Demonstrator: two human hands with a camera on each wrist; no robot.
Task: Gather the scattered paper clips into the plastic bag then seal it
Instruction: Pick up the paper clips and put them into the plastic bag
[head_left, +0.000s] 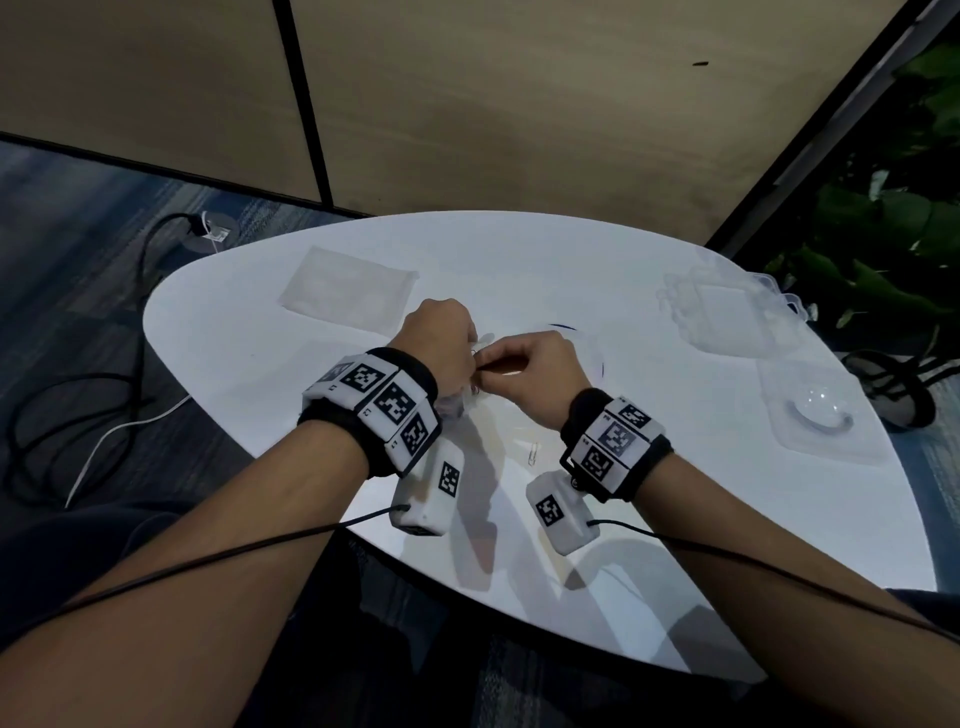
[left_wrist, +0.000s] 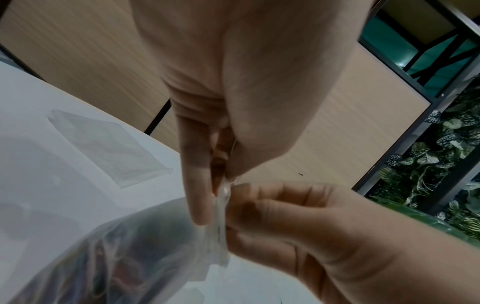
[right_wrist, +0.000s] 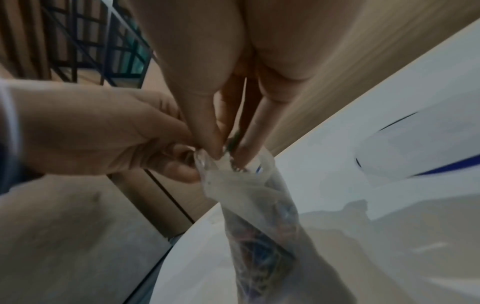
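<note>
The clear plastic bag (head_left: 464, 404) hangs over the white table (head_left: 649, 519) with several coloured clips inside (right_wrist: 262, 242). My left hand (head_left: 441, 338) pinches the bag's top edge (left_wrist: 221, 197). My right hand (head_left: 530, 374) meets it at the bag's mouth (right_wrist: 241, 170). Its thumb and fingertips (right_wrist: 215, 148) are pressed together on a small dark green thing (right_wrist: 233, 142), seemingly a paper clip. One silver paper clip (head_left: 532, 454) lies on the table just below my right hand.
A flat clear pouch (head_left: 348, 291) lies at the table's far left. Clear plastic boxes (head_left: 717, 312) and a domed clear tray (head_left: 821, 415) sit at the right. Cables (head_left: 78, 410) run over the floor on the left, and plants (head_left: 883, 234) stand at the right.
</note>
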